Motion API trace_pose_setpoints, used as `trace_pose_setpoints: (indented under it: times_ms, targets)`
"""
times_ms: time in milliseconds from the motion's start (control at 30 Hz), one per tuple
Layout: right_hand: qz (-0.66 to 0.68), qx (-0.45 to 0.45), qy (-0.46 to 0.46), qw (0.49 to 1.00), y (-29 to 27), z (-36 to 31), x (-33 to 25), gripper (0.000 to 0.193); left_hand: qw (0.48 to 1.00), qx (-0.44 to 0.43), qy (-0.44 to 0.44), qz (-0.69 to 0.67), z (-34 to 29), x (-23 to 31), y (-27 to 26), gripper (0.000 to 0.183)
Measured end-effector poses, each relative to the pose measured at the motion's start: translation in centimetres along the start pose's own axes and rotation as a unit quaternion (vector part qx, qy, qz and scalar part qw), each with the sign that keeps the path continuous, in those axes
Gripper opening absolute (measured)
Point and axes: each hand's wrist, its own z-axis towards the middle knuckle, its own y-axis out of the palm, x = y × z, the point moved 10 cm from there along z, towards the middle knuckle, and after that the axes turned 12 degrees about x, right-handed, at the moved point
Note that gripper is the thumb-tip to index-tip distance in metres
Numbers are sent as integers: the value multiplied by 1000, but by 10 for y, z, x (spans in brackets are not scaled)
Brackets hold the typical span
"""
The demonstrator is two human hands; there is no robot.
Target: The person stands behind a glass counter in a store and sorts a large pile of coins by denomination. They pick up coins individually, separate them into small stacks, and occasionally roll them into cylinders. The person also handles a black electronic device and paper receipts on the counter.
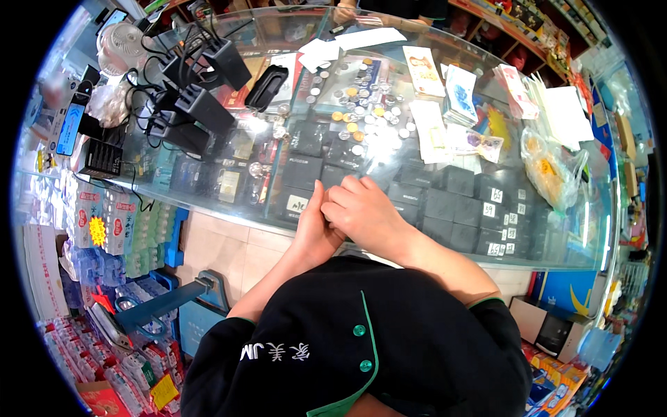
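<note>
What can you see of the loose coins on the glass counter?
The coins are small, round and metallic-looking, many silver-coloured, several gold-coloured. They lie in a loose, uneven scatter on the glass counter, left of the banknotes. Most appear flat; some sit close together, others apart. Glare hides detail, and their faces are too small to read. Neither the left hand nor right hand touches them.

white fan (122, 47), upper left | black cabled devices (206, 111) | yellow tag (97, 231) (starburst-shaped), left
</note>
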Motion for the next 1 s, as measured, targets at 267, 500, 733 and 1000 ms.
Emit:
trace_pose_setpoints:
  times_ms: [267, 500, 733, 1000]
  targets:
    - [57, -102, 62, 991, 37, 34, -44, 16, 997, -72, 2, 27, -34, 34, -40, 54]
    - [162, -158, 131, 965, 86, 76, -74, 21, 978, -179, 76, 73, -77, 86, -75, 57]
    - [119, -92, 151, 977, 99, 131, -61, 25, 968, -214, 123, 33, -85, 145, -95, 44]
    - [0, -111, 206, 972, 155, 177, 36, 19, 910, -54, 364, 192, -62, 197, -145, 26]
